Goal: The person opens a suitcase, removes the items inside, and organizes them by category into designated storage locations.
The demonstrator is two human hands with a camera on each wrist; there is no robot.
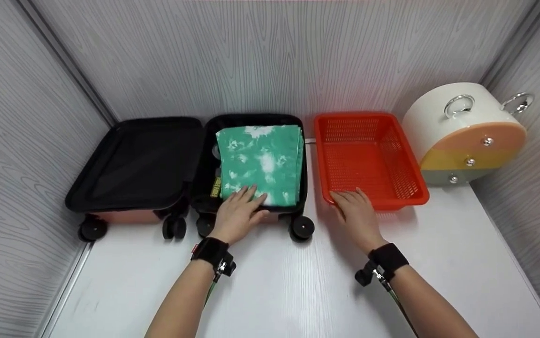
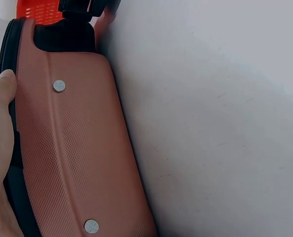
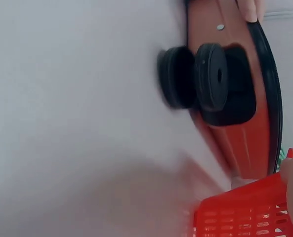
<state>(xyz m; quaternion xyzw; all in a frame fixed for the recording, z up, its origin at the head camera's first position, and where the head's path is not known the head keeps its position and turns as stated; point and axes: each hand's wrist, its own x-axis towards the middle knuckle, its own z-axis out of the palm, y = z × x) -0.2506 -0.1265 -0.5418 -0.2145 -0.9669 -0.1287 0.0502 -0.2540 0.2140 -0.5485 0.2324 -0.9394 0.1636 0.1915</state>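
My left hand (image 1: 238,213) rests over the front rim of an open suitcase half (image 1: 208,203). Its fingers lie spread on a folded green-and-white tie-dye cloth (image 1: 262,162); in the left wrist view the thumb touches the dark rim above the pinkish shell (image 2: 82,143). My right hand (image 1: 358,218) lies at the near left corner of a red plastic basket (image 1: 368,155), fingers extended over its front rim. The basket holds nothing. Beside the cloth, a yellow-labelled item (image 1: 216,187) shows partly, the rest of it hidden under the fabric.
The suitcase's other half (image 1: 138,164), black inside, lies open at the left. Black wheels (image 1: 302,227) stick out at the front. Right of the basket stands a rounded white box (image 1: 462,136) with coloured drawers and metal handles. Grey wood-grain panels (image 1: 270,61) enclose the white table (image 1: 288,291).
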